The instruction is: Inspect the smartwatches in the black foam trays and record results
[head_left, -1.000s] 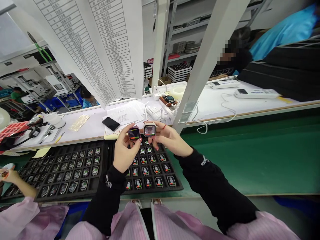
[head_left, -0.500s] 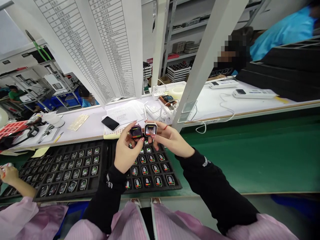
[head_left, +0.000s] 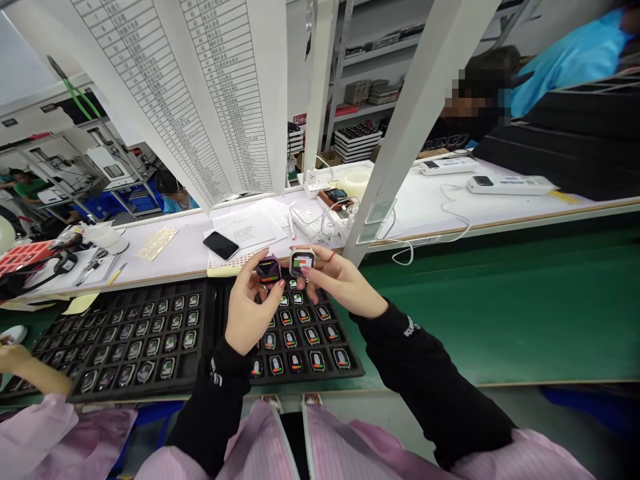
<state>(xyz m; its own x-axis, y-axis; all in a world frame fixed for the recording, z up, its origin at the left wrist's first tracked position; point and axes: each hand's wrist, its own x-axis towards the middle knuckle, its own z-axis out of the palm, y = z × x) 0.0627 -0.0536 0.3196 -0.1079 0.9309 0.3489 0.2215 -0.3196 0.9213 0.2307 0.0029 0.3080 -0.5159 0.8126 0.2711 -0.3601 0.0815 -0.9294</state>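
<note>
My left hand (head_left: pixel 249 308) pinches a dark-cased smartwatch body (head_left: pixel 269 270) with a lit screen. My right hand (head_left: pixel 339 283) pinches a light pink-cased smartwatch body (head_left: pixel 301 261), its screen showing red and green. The two watch bodies are held side by side, almost touching, above a black tray (head_left: pixel 350 371) filled with several more watch bodies in rows. A second black tray (head_left: pixel 203 333), also full, lies to the left of it. Both trays rest on a green conveyor belt (head_left: pixel 500 313).
A white bench (head_left: pixel 430 207) behind the belt carries a black phone (head_left: pixel 221 245), papers, cables and power strips. A slanted white post (head_left: pixel 415 120) rises beside my right hand. Long printed lists hang above. A neighbour's hand (head_left: pixel 20 363) shows at far left; other people sit behind.
The dark watch body in my left hand has tilted and dropped slightly. The pink watch's screen has changed to a red and green picture. The neighbour's hand at left has lowered.
</note>
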